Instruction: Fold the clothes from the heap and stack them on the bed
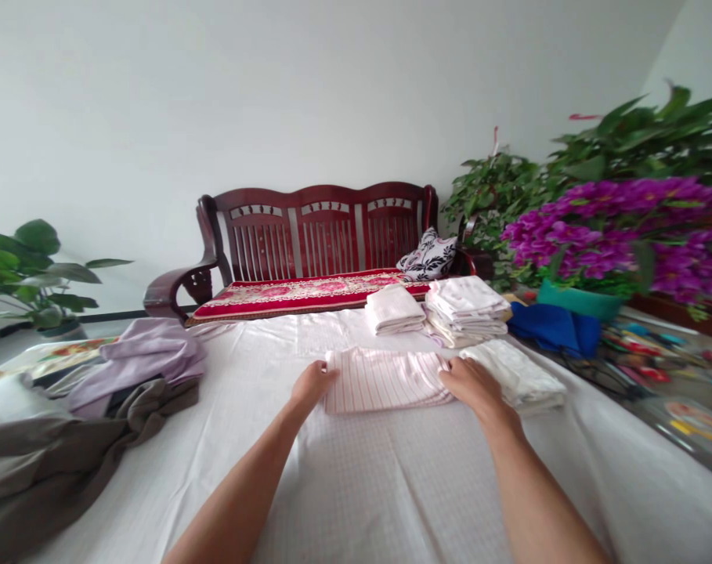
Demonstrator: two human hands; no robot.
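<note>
A folded pink-and-white striped cloth [384, 379] lies on the white sheet [391, 486] in front of me. My left hand [312, 385] grips its left edge, fingers curled onto the fabric. My right hand [471, 384] holds its right edge, fingers closed on the cloth. Just right of it lies a folded white cloth [523, 377]. Behind stand two stacks of folded white cloths, a small stack [394, 308] and a taller stack [466, 309].
Loose lilac and grey-brown garments [126, 376] are heaped at the left. A dark wooden bench [309, 243] with a red cushion stands behind. A blue cloth [552, 327], purple flowers in a green pot [619, 235] and coloured clutter sit at the right. A leafy plant [32, 274] is far left.
</note>
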